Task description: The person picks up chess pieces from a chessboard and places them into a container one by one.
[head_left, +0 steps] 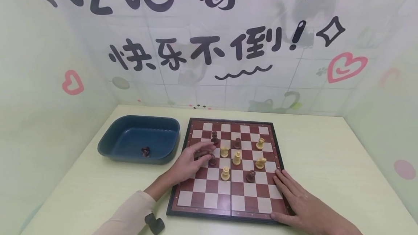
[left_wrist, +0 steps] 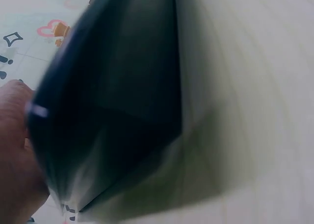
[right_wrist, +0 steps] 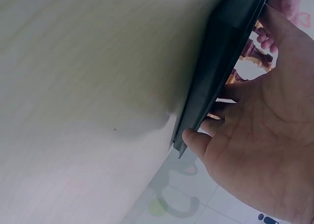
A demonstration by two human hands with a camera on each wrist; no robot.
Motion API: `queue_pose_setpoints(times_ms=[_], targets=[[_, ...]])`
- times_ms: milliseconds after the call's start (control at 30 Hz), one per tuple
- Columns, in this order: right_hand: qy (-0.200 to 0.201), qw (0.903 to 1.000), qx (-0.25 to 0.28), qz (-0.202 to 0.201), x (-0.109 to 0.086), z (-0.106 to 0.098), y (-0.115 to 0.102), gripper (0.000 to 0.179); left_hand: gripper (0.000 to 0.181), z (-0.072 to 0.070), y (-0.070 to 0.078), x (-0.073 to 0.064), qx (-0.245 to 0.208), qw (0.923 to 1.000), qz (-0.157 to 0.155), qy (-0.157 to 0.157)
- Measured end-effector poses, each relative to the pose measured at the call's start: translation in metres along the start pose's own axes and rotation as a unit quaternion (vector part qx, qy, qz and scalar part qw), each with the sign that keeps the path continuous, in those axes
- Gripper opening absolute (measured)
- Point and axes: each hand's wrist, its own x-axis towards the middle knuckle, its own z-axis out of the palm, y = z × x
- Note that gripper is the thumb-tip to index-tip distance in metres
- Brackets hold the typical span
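A folding chessboard with dark red and white squares lies on the table, with several light and dark chess pieces standing on it. Over its left half reaches my left hand, fingers spread a little and thumb tip right at a dark chess piece. A dark queen-like piece stands just beyond the fingertips. Close on the other side are a light knight and a light rook-like piece. My right hand rests along the board's right edge, fingers extended; the right wrist view shows its palm beside the dark rim.
Left of the board stands a blue basin with a dark piece inside. Farther right on the board are a light king-like piece, another light knight and a dark piece. A printed cloth wall rises behind the table.
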Motion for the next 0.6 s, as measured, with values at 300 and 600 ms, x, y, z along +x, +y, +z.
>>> queue_pose_setpoints(times_ms=[300, 600], targets=[[0.047, 0.9983, -0.013, -0.032, -0.0013, 0.0057, 0.0031, 0.095, 0.031, 0.0003, -0.0003, -0.0025, 0.011, 0.9998, -0.003, -0.016], [0.032, 0.9993, -0.012, -0.017, -0.0010, 0.0048, -0.0001, 0.097, 0.028, 0.0039, -0.0024, -0.0024, 0.026, 0.9996, 0.006, -0.006]])
